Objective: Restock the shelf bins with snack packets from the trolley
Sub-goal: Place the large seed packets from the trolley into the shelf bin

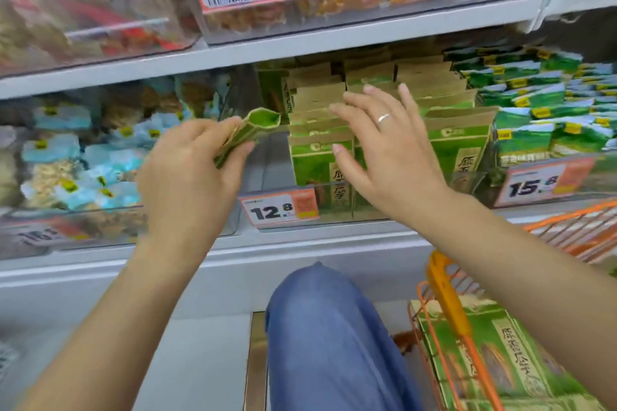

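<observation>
From the head view, your left hand (190, 170) grips a green packet (248, 133) end-on, fingers and thumb curled round its lower part so its open-looking green end pokes up just past your fingertips. Just right of that hand, past a bare gap in the clear bin (267, 173), stand the rows of packets (320, 130), brown tops and green fronts, upright and packed one behind another. Your right hand (384, 147) is spread and relaxed, holding nothing, a ring (383, 117) on one finger; its fingers lie over the tops of those rows, though contact is hard to tell through the blur. Below that hand, on the bin's front, hangs the 12.8 tag (279, 208). Further right of it sit green-and-white bags (541, 110) in the next bin, with a 15.8 tag (541, 184) in front. Left of your left hand lies a bin of pale blue packets (83, 157). Below your right forearm is the orange trolley (444, 297), with more green packets lying flat in it (494, 354). Between your arms, lower down, is a knee (320, 327) in blue cloth.
</observation>
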A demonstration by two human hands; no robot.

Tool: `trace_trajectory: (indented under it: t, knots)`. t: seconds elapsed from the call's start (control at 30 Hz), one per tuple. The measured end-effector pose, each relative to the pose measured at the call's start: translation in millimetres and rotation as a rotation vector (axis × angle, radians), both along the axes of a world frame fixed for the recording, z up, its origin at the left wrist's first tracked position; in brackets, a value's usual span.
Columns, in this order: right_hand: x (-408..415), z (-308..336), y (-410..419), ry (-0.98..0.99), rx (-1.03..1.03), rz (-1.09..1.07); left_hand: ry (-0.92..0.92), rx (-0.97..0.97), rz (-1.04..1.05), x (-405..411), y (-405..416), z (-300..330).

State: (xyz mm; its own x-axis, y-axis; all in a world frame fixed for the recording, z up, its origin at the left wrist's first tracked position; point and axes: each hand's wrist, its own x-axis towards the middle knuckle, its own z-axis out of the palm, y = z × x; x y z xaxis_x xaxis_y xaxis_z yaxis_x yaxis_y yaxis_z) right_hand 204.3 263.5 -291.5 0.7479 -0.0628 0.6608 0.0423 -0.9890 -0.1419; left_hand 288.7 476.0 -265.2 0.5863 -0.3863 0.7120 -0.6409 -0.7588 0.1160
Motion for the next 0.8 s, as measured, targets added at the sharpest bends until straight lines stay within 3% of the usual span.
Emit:
trace_trajectory:
  t: [0.13, 0.33, 0.63, 0.8]
  knots:
    - [10, -25, -9, -0.008, -0.124, -0.12, 0.126, 0.168, 0.063, 38, -41, 1]
    - [18, -34, -8, -0.149, -0.113, -0.145, 0.195, 0.377, 0.23, 106, -94, 9]
    - [20, -36, -8, -0.149, -0.05, -0.135, 0.233, 0.434, 0.207, 174, -128, 4]
    - [21, -37, -7, -0.148, -0.044, -0.135, 0.305, 0.402, 0.295, 178, -145, 0]
